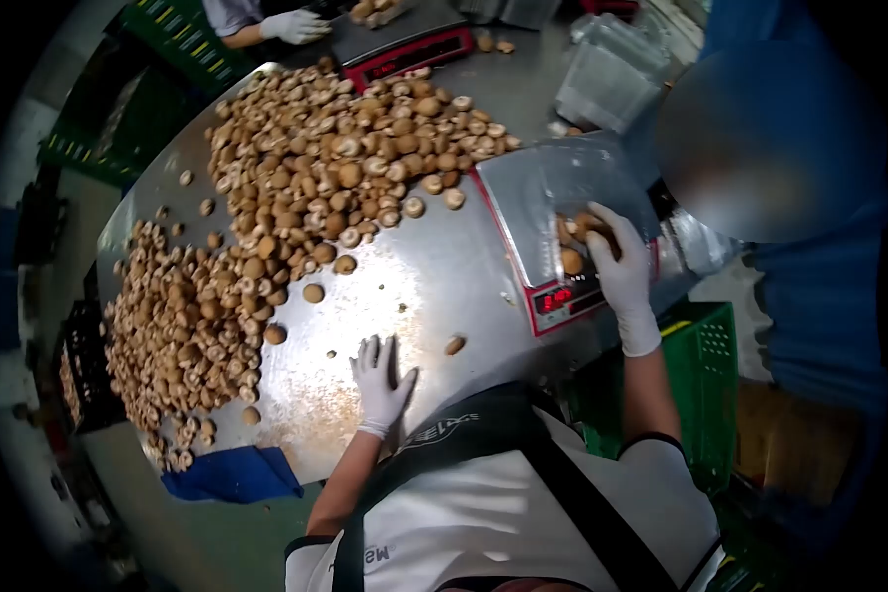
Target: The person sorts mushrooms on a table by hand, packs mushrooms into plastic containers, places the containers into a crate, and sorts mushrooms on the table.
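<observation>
My left hand [380,387], in a white glove, lies on the metal table [434,281] with its fingers spread and nothing in it. A single mushroom [455,345] rests a little to its right. My gloved right hand [624,274] is over the red-edged digital scale [548,308], its fingers curled around brown mushrooms [571,260] in a clear plastic container. The container's outline is hard to make out. The scale's red digits are lit but too blurred to read. A large heap of mushrooms [306,158] spreads across the table's far and left parts.
Stacked clear plastic containers [612,74] stand at the back right. Across the table, another person's gloved hand [296,27] is beside a second red scale [409,57]. A green crate [705,395] sits below my right arm. Blue cloth [232,476] hangs at the table's near-left edge.
</observation>
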Action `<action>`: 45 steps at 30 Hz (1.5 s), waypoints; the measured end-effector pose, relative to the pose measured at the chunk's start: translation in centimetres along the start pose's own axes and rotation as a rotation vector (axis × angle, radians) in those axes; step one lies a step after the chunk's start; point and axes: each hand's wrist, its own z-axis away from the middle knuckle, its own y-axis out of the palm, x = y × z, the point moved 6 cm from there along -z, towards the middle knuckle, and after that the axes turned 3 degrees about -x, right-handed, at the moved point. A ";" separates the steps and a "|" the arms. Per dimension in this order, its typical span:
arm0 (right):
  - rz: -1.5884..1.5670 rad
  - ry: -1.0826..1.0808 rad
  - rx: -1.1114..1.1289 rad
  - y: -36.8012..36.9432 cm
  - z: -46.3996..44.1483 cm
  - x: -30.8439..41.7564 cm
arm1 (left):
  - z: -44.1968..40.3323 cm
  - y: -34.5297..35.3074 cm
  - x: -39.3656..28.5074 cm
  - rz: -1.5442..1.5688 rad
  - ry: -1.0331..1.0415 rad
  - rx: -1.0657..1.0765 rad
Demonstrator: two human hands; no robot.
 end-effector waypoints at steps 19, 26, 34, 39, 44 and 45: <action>0.246 -0.045 0.562 15.6 12.7 -3.2 | -13.8 -0.5 -3.1 0.081 0.051 -0.218; 0.178 0.006 0.523 17.4 11.8 -5.1 | -17.0 -1.5 4.2 0.089 -0.047 -0.370; 0.123 0.083 0.117 25.1 0.8 -5.6 | -14.6 -0.8 2.9 0.211 -0.140 -0.300; 0.256 0.232 0.045 28.7 -2.4 -6.5 | -14.7 0.8 5.4 0.746 -0.363 -0.345; -0.006 0.145 0.296 30.5 1.4 -6.9 | -21.1 -2.1 1.1 0.220 -0.280 -0.152; -0.058 0.148 0.370 30.3 2.2 -5.8 | -22.2 -1.9 0.6 0.062 -0.245 -0.103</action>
